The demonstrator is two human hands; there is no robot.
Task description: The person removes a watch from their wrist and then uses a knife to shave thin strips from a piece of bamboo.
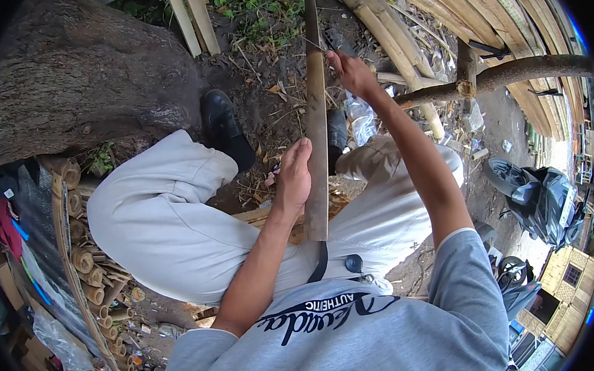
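A long flat bamboo strip [317, 143] runs lengthwise between my knees, its near end over my lap and its far end out past my feet. Around its left edge, about midway along, my left hand [295, 177] is closed. Farther out, my right hand [354, 75] is closed on a thin blade [315, 45] that lies across the strip. The handle of the blade is hidden in my fingers.
A large tree trunk [83, 80] stands at the left, above stacked bamboo pieces [90, 277]. Long bamboo strips [477, 7] lean at the upper right near a wooden pole [509, 74]. A motorcycle [542, 199] is parked at the right.
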